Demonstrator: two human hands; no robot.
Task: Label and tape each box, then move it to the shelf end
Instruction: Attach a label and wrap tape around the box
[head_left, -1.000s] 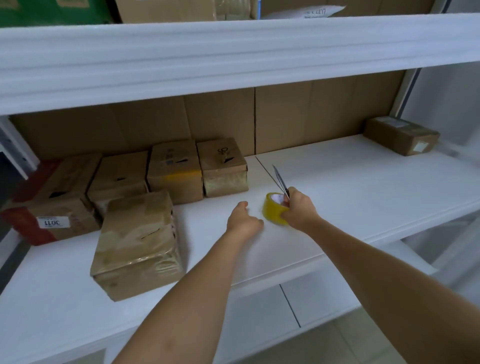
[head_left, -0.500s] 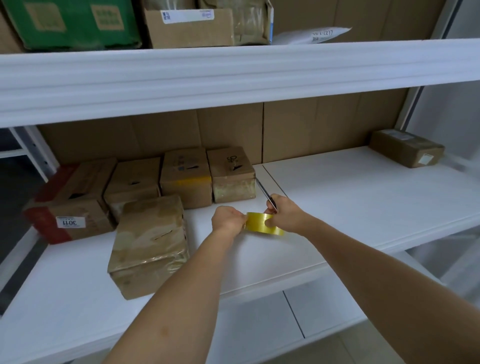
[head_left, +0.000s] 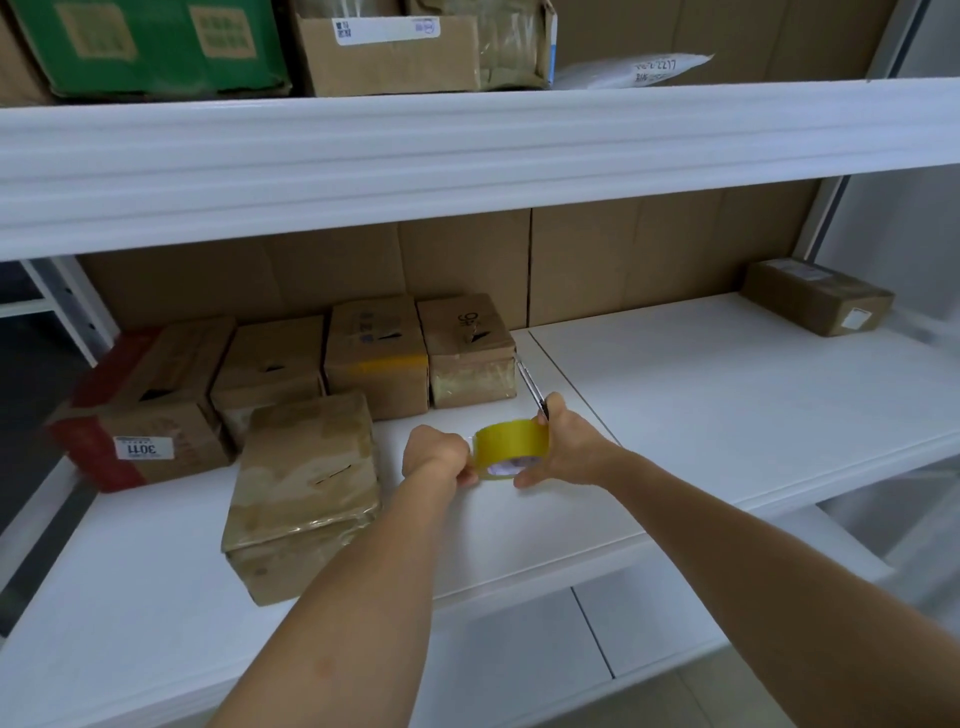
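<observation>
Head view: your 2 hands meet at the tape roll (head_left: 511, 448).
Your left hand (head_left: 436, 454) pinches its edge, fingers curled; your right hand (head_left: 569, 449) grips roll and scissors (head_left: 531, 383).

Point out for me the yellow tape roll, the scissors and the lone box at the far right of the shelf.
tape roll (head_left: 511, 441), head view, on its yellow outer band.
scissors (head_left: 530, 382), head view, on the blades above the right hand.
lone box (head_left: 813, 301), head view, on its top face.

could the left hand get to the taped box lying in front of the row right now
Probably not at once: the left hand is gripping the yellow tape roll. The taped box lies just beside it, nothing between.
</observation>
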